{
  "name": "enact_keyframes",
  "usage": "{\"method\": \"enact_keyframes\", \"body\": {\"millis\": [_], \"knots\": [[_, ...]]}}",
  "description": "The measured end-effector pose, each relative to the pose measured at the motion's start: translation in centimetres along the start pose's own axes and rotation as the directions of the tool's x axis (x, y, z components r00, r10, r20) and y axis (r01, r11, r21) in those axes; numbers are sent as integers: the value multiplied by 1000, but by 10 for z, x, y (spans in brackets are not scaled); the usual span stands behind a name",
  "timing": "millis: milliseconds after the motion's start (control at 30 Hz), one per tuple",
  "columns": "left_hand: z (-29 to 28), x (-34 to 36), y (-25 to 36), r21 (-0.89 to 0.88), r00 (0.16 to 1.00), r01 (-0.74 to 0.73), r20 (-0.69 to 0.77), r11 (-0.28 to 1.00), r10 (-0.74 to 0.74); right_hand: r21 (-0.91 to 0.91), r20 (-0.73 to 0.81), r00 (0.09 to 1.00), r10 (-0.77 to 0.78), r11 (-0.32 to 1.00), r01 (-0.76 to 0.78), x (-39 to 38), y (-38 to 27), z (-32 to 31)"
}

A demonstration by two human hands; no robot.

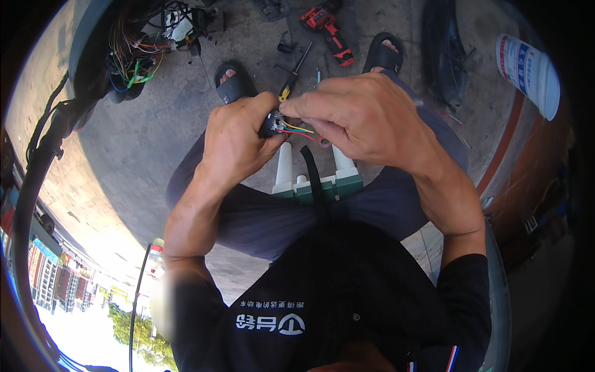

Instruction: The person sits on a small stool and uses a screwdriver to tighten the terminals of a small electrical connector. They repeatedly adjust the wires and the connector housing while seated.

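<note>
My left hand is closed around a small black part with bare metal showing at its open end. Thin yellow, green and red wires stick out of that end toward the right. My right hand is closed in a pinch, thumb and forefinger at the metal end. Whatever lies between those fingertips is too small or hidden to make out. Just beyond the hands, a screwdriver with a black and yellow handle lies on the ground. A small reddish ring shows below my right fingers.
A green and white stool stands between my knees. Farther off lies a red and black cordless drill. A bundle of loose wires hangs at the upper left. To the right are a black curved panel and a white bucket.
</note>
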State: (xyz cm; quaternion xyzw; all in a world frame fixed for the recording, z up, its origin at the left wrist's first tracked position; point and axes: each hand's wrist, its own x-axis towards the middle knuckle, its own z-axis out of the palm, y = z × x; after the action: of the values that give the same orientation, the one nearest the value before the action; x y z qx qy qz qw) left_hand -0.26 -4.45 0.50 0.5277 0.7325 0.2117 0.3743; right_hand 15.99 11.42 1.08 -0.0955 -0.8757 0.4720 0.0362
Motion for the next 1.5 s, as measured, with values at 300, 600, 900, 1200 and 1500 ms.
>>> {"method": "enact_keyframes", "body": {"millis": [300, 600, 900, 1200, 1500], "knots": [[-2, 5, 4, -327, 987, -33, -156, 944, -20, 100, -257, 964, 66, 994, -42, 8, 18, -5], [14, 5, -3, -697, 969, -58, -211, 714, -127, 203, -236, 945, 228, 962, -181, 10, 18, -9], [17, 2, -8, -699, 983, -111, -180, 707, -24, 226, -211, 948, 237, 956, -188, 11, 14, -13], [14, 5, -1, -548, 960, -118, -276, 828, -46, 290, -192, 971, 141, 954, -81, 10, 4, -13], [16, 13, -2, -246, 884, -147, -468, 958, 15, 280, -94, 992, 84, 959, -54, 12, -1, 0]]}}
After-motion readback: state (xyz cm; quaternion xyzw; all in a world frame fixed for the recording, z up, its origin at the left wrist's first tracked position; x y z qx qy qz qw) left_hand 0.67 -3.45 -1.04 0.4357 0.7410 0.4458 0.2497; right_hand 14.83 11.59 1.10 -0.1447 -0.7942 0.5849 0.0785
